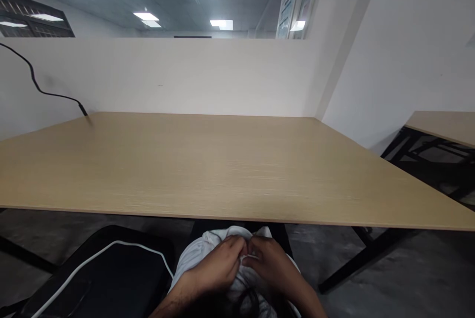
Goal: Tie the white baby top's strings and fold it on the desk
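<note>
Below the table's front edge, both my hands meet in front of a white shirt (198,248) that covers my lap. My left hand (222,261) is closed, its fingertips pinched at the shirt's fabric. My right hand (269,261) is closed too, thumb and fingers bent together on the cloth just beside the left. The fingertips nearly touch each other. A fold of the shirt stands up beyond the knuckles. Whether a small part such as a button lies between the fingers is hidden. Dark hair hangs over the lower middle of the view.
A wide wooden table (208,159) spans the view ahead, backed by a white partition (208,75). On the left, a black cable (55,94) comes down to the tabletop. A white cable (122,243) crosses a black chair (122,278). Another table (445,122) stands at right.
</note>
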Demonstrator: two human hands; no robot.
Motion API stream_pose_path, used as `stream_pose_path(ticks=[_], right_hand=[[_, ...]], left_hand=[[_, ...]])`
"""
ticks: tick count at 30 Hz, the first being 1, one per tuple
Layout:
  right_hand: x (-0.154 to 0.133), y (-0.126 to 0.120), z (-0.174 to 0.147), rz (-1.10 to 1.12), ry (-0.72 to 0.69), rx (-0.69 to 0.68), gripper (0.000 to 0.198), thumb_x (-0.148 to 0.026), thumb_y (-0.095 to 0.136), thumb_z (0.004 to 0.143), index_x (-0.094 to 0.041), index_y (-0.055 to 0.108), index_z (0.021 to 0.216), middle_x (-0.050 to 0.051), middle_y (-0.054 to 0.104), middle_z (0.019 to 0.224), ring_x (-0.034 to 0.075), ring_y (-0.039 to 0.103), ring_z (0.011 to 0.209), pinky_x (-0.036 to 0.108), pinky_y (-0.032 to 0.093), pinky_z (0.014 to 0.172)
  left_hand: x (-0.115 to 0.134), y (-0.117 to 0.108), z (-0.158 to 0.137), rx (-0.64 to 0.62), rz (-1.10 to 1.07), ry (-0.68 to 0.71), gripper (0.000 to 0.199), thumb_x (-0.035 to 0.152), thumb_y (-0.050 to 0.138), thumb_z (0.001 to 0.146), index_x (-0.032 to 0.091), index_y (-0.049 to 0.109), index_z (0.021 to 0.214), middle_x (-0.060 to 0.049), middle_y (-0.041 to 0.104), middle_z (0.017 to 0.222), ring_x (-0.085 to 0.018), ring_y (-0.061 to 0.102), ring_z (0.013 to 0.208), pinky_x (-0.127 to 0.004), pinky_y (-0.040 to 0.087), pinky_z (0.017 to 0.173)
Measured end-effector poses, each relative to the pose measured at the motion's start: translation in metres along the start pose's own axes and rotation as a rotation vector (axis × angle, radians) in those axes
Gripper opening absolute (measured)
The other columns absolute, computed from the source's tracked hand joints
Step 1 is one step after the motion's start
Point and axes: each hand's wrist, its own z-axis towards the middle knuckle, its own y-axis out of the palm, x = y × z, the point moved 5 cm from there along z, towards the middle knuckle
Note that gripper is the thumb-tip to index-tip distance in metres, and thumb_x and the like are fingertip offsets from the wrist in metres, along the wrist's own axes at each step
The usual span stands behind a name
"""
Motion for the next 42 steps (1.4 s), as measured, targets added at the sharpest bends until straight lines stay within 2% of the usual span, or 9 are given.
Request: stream_pose_path(ticks=[6,11,17,20,24,30,35,38,42], right_hand=[[-0.009,-0.004,-0.001,-0.051,-0.062,0.020,0.008,-0.018,0.064,0.082,-0.022,0.060,0.077,0.006,0.067,0.088,0.024,0.063,0.085,0.034,0.044,0.075],[-0.014,-0.008,-0.002,-0.005,-0.046,0.111,0.010,-0.021,0.048,0.093,-0.023,0.056,0.087,0.007,0.070,0.090,0.024,0.066,0.083,0.033,0.045,0.072],[-0.016,-0.008,-0.003,0.050,-0.157,0.258,0.012,-0.019,0.045,0.096,-0.022,0.054,0.088,0.006,0.067,0.082,0.020,0.065,0.075,0.028,0.046,0.068],[-0.023,-0.010,-0.004,0.018,-0.243,0.351,0.013,-0.016,0.044,0.097,-0.022,0.054,0.089,0.005,0.066,0.080,0.019,0.064,0.073,0.027,0.046,0.066],[-0.039,-0.013,-0.009,-0.023,-0.361,0.400,0.012,-0.014,0.046,0.097,-0.022,0.053,0.092,0.003,0.063,0.079,0.017,0.061,0.071,0.025,0.046,0.066],[-0.049,-0.019,-0.015,-0.026,-0.391,0.361,0.011,-0.011,0.054,0.092,-0.022,0.053,0.094,0.002,0.061,0.083,0.017,0.060,0.076,0.027,0.046,0.071],[-0.042,-0.019,-0.016,-0.148,-0.327,0.189,0.014,-0.020,0.069,0.086,-0.021,0.058,0.094,0.003,0.065,0.087,0.021,0.061,0.081,0.030,0.046,0.072],[-0.029,-0.016,-0.015,-0.200,-0.290,0.127,0.013,-0.023,0.073,0.084,-0.021,0.060,0.087,0.002,0.068,0.081,0.019,0.063,0.074,0.028,0.043,0.066],[-0.018,-0.025,-0.017,-0.149,-0.284,0.207,0.003,-0.021,0.063,0.092,-0.023,0.066,0.092,0.001,0.071,0.077,0.016,0.064,0.065,0.025,0.042,0.060]], left_hand=[[0.006,-0.003,-0.001,0.032,-0.066,0.040,0.024,0.008,0.048,0.078,0.021,0.050,0.097,-0.008,0.060,0.104,-0.024,0.056,0.103,-0.034,0.044,0.092],[0.003,-0.007,-0.003,0.146,-0.199,0.063,0.021,0.014,0.046,0.089,0.020,0.050,0.109,-0.009,0.062,0.109,-0.022,0.058,0.104,-0.033,0.046,0.092],[0.000,-0.010,-0.001,0.209,-0.201,0.051,0.012,0.025,0.048,0.098,0.020,0.056,0.105,-0.008,0.064,0.107,-0.021,0.058,0.104,-0.034,0.046,0.095],[0.000,-0.012,-0.001,0.233,-0.170,0.065,0.015,0.031,0.050,0.100,0.020,0.059,0.103,-0.007,0.065,0.107,-0.021,0.059,0.104,-0.034,0.046,0.095],[0.001,-0.014,-0.004,0.281,-0.148,0.117,0.019,0.030,0.047,0.101,0.020,0.062,0.107,-0.007,0.066,0.104,-0.020,0.061,0.098,-0.031,0.048,0.088],[-0.002,-0.016,-0.006,0.335,-0.118,0.122,0.023,0.032,0.051,0.099,0.019,0.068,0.092,-0.005,0.066,0.086,-0.018,0.062,0.082,-0.027,0.047,0.073],[-0.006,-0.032,-0.011,0.348,-0.072,0.082,0.018,0.033,0.066,0.092,0.019,0.066,0.081,0.000,0.065,0.077,-0.015,0.060,0.075,-0.024,0.043,0.067],[0.000,-0.050,-0.020,0.311,0.066,0.095,0.017,0.031,0.060,0.096,0.019,0.066,0.085,0.000,0.064,0.079,-0.016,0.060,0.076,-0.024,0.043,0.067],[0.017,-0.076,-0.036,0.368,0.276,0.139,0.020,0.021,0.047,0.101,0.020,0.066,0.093,-0.003,0.064,0.087,-0.018,0.059,0.082,-0.027,0.044,0.071]])
